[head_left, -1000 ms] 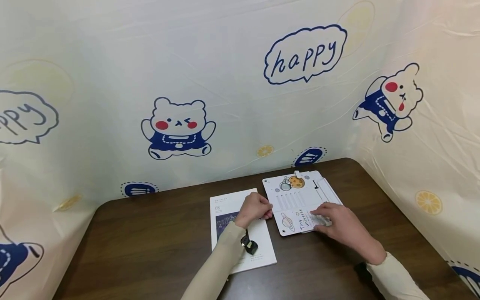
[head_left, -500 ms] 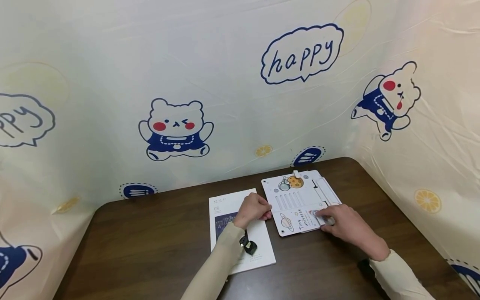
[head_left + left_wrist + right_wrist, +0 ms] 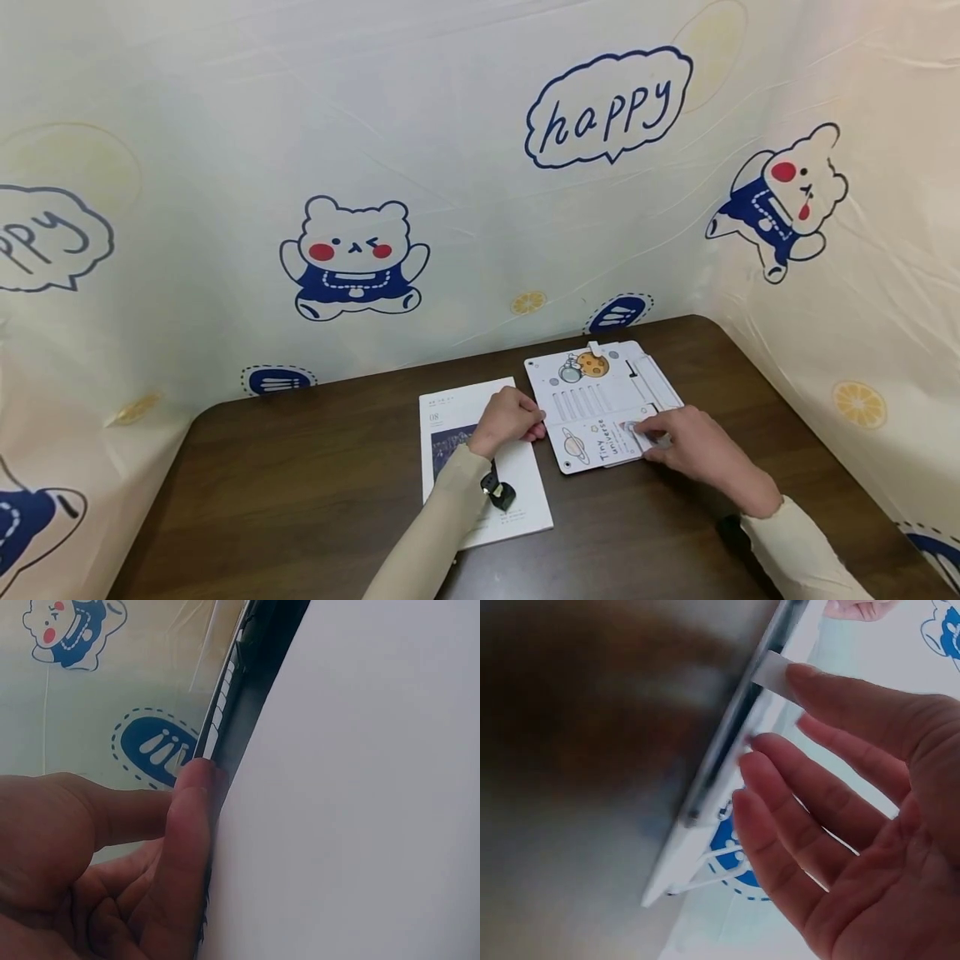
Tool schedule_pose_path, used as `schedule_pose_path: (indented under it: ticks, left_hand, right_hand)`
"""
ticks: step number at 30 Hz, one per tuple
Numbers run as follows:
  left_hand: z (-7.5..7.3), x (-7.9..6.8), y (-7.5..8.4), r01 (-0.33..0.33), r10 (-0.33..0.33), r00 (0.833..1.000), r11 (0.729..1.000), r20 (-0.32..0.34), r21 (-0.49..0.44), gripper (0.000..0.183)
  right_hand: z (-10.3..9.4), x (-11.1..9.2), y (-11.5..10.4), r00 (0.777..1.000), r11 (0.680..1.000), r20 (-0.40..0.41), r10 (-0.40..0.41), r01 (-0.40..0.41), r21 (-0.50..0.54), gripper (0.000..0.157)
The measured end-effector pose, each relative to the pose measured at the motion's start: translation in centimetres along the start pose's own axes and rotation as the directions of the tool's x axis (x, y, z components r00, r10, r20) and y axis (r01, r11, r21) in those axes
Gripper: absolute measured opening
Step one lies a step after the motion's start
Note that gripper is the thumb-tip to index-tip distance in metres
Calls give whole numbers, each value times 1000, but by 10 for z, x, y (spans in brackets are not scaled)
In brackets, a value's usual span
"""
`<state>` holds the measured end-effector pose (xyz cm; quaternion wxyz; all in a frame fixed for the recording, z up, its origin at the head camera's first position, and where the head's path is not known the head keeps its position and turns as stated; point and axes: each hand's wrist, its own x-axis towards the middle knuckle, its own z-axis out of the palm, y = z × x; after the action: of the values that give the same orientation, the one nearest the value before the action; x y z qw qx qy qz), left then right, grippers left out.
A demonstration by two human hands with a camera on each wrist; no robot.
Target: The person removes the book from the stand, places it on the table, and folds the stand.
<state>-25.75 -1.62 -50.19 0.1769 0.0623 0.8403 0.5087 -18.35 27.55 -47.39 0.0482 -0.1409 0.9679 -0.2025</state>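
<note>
A flat white book stand (image 3: 581, 385), printed with an astronaut, a planet and "Tiny universe", lies on the table in the head view. My left hand (image 3: 512, 417) holds its left edge, with thumb and index finger drawn together; the left wrist view shows those fingertips (image 3: 196, 774) at the thin edge. At the stand's lower right corner, my right hand (image 3: 697, 450) pinches a small white tab (image 3: 772, 672), with the thumb on it in the right wrist view. The other right fingers (image 3: 769, 832) are spread, and the index fingertip is hidden there.
Under my left forearm lies a white book (image 3: 517, 492) with a dark picture on its cover. A small clip (image 3: 593, 347) tops the stand. The brown table (image 3: 315, 483) is bordered by a printed curtain (image 3: 465, 208) at the back and sides.
My right hand has shifted slightly rightward along the stand's lower right corner, uncovering more of the print. The left hand, the stand and the book stay in place.
</note>
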Motion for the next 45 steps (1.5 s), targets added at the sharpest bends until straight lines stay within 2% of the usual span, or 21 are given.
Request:
schedule_pose_path:
  ticks: [3,6,11,15,18,23,29,45]
  left_hand:
    - [1,1,0,3,-3,1000,1000,2,-7,13]
    - [3,2,0,3,-3,1000,1000,6,-16,13]
    - [5,3,-2,0,0,1000,1000,4,-24,13]
    - [6,3,-4,-6,6,1000,1000,0,-17,13]
    - [7,3,-5,-9,9,1000,1000,-1,-15,13]
    - [8,3,-4,-7,7,1000,1000,2,-17,14]
    - [7,2,-2,-5,5,1000,1000,4,6,16]
    - [-2,-1,-1,7,-7,1000,1000,-7,22,16]
  right_hand:
    - [-11,9,0,1000,1000,28,-1,1,11,31]
    - [-23,25,-1,1000,1000,4,-19,19,12,30]
    - [-36,69,-5,997,999,-63,-41,39,-26,28]
    - [-38,107,-7,995,998,-89,-44,39,-58,26]
    - [-37,132,-7,997,996,-71,-35,29,-88,21]
    - [-33,160,-3,1000,995,2,15,-15,-97,24]
    - [-25,173,3,995,994,54,82,-77,-83,26]
    - [-13,174,-8,997,993,8,81,-80,-84,23]
